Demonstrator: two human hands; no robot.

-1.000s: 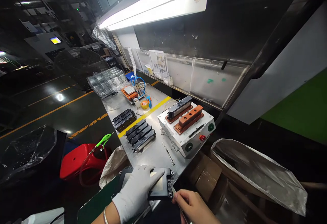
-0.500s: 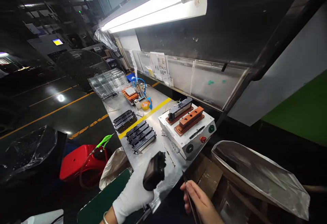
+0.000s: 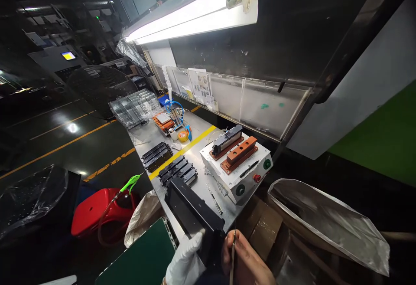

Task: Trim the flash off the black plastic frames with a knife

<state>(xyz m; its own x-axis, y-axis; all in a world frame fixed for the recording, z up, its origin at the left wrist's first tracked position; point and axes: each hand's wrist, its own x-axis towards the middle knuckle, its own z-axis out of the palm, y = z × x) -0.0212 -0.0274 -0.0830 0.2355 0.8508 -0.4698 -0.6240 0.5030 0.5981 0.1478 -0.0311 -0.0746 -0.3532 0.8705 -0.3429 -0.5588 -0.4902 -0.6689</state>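
My left hand [image 3: 186, 259], in a white glove, is closed on the lower end of a long black plastic housing [image 3: 196, 209], which is tilted over the front of the metal bench. My bare right hand [image 3: 248, 259] is just right of the housing's near end. Its fingers pinch a slim, knife-like tool [image 3: 232, 254] pointing upward; whether the tip touches the housing I cannot tell. Beyond the housing, several similar black parts [image 3: 178, 170] lie in a row, and more black parts [image 3: 157, 155] lie past the yellow line.
A white fixture box [image 3: 224, 176] carries an orange-brown block [image 3: 242, 151], another black part [image 3: 227, 139], a red button [image 3: 256, 178] and green buttons. A thin tool [image 3: 214, 199] lies beside it. A red stool [image 3: 97, 213] and an open lined bin [image 3: 328, 220] flank the bench.
The black housing has been turned from end-on to lengthwise, and my left hand has moved down and right with it. My right hand, still pinching the tool, is now close beside it.
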